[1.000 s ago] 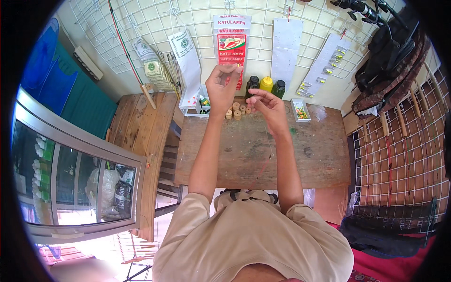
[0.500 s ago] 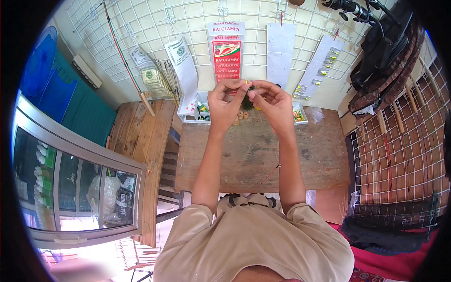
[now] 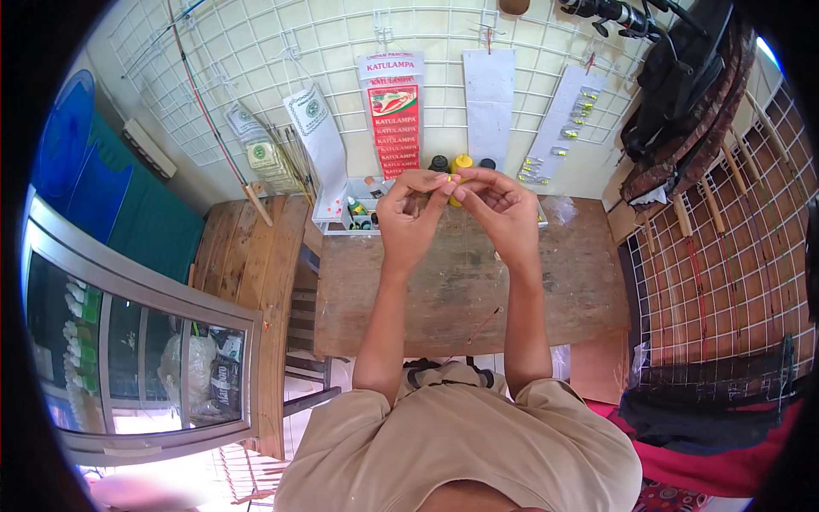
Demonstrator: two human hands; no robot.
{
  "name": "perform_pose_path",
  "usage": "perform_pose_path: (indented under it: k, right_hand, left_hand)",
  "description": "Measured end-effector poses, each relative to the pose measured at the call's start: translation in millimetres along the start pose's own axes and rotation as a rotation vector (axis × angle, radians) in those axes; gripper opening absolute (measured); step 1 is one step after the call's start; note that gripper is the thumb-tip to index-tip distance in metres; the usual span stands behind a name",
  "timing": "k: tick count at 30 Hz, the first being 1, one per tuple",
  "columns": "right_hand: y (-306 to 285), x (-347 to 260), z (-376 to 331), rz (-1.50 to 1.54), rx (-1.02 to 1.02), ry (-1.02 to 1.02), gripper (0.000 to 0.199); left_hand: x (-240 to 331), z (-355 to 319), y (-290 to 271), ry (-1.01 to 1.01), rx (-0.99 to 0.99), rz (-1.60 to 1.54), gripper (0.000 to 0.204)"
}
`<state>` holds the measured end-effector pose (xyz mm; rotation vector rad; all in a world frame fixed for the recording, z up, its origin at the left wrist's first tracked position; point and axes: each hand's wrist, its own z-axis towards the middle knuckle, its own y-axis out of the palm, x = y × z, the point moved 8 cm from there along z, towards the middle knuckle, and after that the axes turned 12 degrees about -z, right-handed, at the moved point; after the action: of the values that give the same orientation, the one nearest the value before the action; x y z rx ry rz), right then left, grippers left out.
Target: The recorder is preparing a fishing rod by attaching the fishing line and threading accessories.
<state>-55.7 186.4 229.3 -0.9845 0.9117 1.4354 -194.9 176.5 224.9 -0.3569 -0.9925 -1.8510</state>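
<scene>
Over the far part of the wooden table, my left hand (image 3: 411,220) and my right hand (image 3: 502,218) meet with fingertips pinched together. Between them is a tiny yellow piece (image 3: 451,178), too small to name. Right behind the fingers stand a yellow bottle (image 3: 462,161) and two dark-topped containers, one at the left (image 3: 438,163) and one at the right (image 3: 487,164). A thin reddish stick (image 3: 484,325) shows between my forearms near the table's front edge; whether it lies or hangs, I cannot tell.
The wooden table (image 3: 435,290) has a white tray (image 3: 334,229) of small items at its back left. Packets (image 3: 397,128) and a card of small yellow-green items (image 3: 572,119) hang on the wall grid. A glass cabinet (image 3: 145,350) stands left; rods and a dark bag (image 3: 682,111) hang right.
The view has shifted, so the wall and hands sit lower in it. The bottles behind my fingers now show more. Both hands keep their pinch on the small yellow piece.
</scene>
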Motion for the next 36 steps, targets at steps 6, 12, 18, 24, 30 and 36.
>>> perform_pose_path:
  k: [6,12,18,24,30,36]
  right_hand:
    - [-4.9,-12.0,-4.3,-0.162,0.097,-0.112,0.016]
    - [-11.9,-13.2,-10.1,-0.283,0.124,-0.260,0.011]
    - [-11.3,-19.4,-21.7,-0.139,0.141,-0.252,0.010]
    - [-10.2,-27.5,-27.3,-0.226,0.154,-0.287,0.012]
    - [-9.9,-37.3,-28.8,-0.263,0.167,-0.319,0.012]
    - [-9.3,-43.5,-31.7,-0.226,0.155,-0.326,0.010]
  left_hand:
    - [2.5,0.2,1.9,0.039,-0.038,0.043,0.009]
    - [6.4,-7.3,7.0,-0.011,-0.005,0.091,0.015]
    - [7.7,-17.7,7.8,-0.116,0.074,0.051,0.019]
    - [10.5,-23.2,4.9,-0.106,0.085,0.049,0.020]
    - [14.5,-24.4,7.4,-0.096,0.088,0.048,0.017]
    - [19.3,-28.6,8.0,-0.095,0.110,0.044,0.016]
